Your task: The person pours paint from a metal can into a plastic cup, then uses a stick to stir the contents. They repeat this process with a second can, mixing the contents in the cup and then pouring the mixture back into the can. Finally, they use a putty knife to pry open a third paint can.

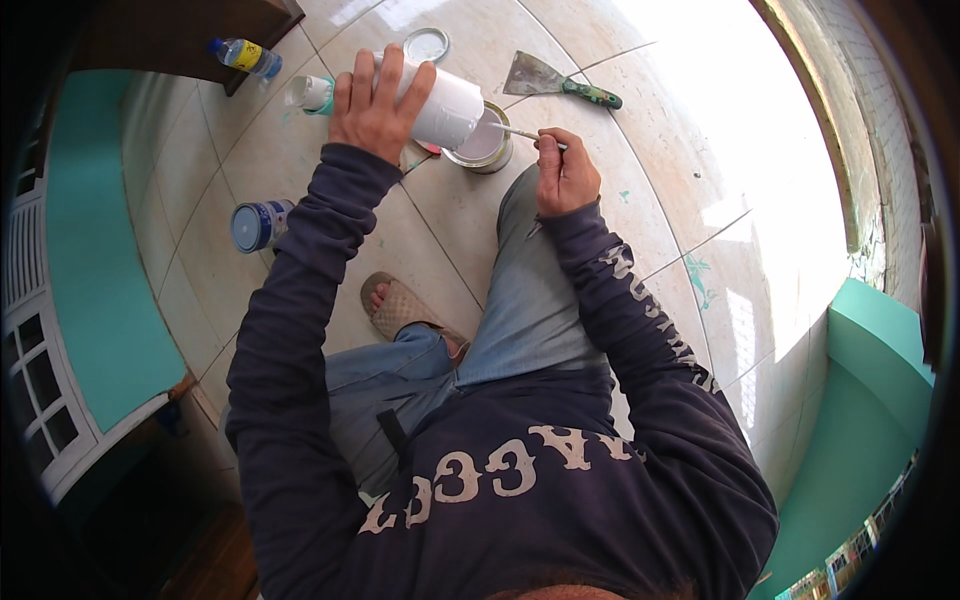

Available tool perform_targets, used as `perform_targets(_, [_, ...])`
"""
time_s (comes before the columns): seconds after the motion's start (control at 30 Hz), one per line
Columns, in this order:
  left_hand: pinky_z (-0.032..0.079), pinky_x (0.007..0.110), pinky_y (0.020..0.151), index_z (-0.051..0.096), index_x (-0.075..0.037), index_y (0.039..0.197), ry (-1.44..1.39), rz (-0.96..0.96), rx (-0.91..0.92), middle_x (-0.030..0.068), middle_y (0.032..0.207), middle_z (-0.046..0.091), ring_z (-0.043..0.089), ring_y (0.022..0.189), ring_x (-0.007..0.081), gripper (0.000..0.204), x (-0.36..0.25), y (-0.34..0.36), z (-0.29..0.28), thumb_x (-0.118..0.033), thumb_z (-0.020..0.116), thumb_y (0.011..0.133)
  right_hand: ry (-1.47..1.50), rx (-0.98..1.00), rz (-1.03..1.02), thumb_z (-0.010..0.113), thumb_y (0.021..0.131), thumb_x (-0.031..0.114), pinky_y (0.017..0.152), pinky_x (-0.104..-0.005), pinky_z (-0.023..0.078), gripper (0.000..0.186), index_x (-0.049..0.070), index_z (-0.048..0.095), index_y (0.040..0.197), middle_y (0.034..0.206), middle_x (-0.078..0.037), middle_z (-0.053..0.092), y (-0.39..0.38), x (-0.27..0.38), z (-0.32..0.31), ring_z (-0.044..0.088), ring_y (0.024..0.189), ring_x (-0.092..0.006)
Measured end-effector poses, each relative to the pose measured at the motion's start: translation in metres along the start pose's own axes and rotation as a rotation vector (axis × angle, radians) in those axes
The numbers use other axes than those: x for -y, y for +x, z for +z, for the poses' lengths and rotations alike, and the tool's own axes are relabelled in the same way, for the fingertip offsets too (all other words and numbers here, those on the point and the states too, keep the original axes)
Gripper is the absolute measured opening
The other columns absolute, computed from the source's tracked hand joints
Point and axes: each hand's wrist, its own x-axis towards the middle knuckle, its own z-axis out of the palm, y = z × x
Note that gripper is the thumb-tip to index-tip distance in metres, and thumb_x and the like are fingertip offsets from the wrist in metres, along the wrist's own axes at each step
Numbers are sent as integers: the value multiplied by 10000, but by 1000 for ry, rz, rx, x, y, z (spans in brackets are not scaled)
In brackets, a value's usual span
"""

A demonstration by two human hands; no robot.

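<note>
Left hand (pixel 378 110) grips white container (pixel 450 104), tilted over open tin (pixel 486 157) on tiled floor (pixel 420 230), well in from right edge; right hand (pixel 568 174) pinches thin stick (pixel 518 132), tip contact unclear.

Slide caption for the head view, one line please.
Left hand holds a white container tilted toward an open can, right hand holding a thin stick at the can's mouth.

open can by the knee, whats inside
The open can shows pale contents, a thin stick crossing its rim. The white container covers its upper left; the bottom is hidden.
</note>
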Motion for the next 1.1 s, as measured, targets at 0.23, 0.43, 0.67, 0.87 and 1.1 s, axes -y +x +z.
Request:
perform_targets(0.23, [401, 384, 906, 572, -238, 1260, 69, 62, -61, 79, 1280, 536, 508, 1141, 298, 565, 12, 14, -16, -51, 643, 732, 64, -6, 37, 596, 942, 134, 648, -350, 515, 125, 29, 612, 1009, 851, -172, 670, 1, 6, 0, 658, 701, -296])
perform_targets(0.43, [402, 378, 918, 569, -252, 1291, 103, 83, -78, 70, 1311, 537, 511, 1157, 292, 602, 14, 21, -30, -38, 627, 731, 46, -17, 15, 598, 941, 142, 653, -350, 519, 131, 28, 615, 1003, 853, -177, 672, 1, 4, 2, 665, 713, -308])
perform_targets(0.67, [394, 376, 930, 565, -267, 1296, 132, 73, -89, 60, 1317, 535, 505, 1171, 290, 621, 17, 23, -39, -32, 626, 724, 53, -17, 17, 599, 944, 159, 664, -361, 521, 142, 32, 620, 1003, 858, -179, 673, 0, 3, 3, 669, 731, -310])
perform_targets(0.87, [391, 378, 953, 565, -262, 1288, 145, 78, -103, 58, 1312, 531, 497, 1175, 290, 617, 23, 25, -44, -27, 627, 721, 45, -27, 1, 603, 942, 160, 659, -362, 522, 139, 37, 620, 1004, 860, -175, 675, -1, -1, 5, 665, 719, -311])
perform_targets(1.1, [397, 386, 955, 558, -262, 1294, 106, 86, -130, 57, 1306, 529, 501, 1155, 296, 655, 24, 32, -54, -10, 667, 699, -2, -7, -25, 570, 973, 187, 649, -332, 520, 174, 28, 612, 1030, 835, -148, 678, 0, -1, 4, 664, 703, -253])
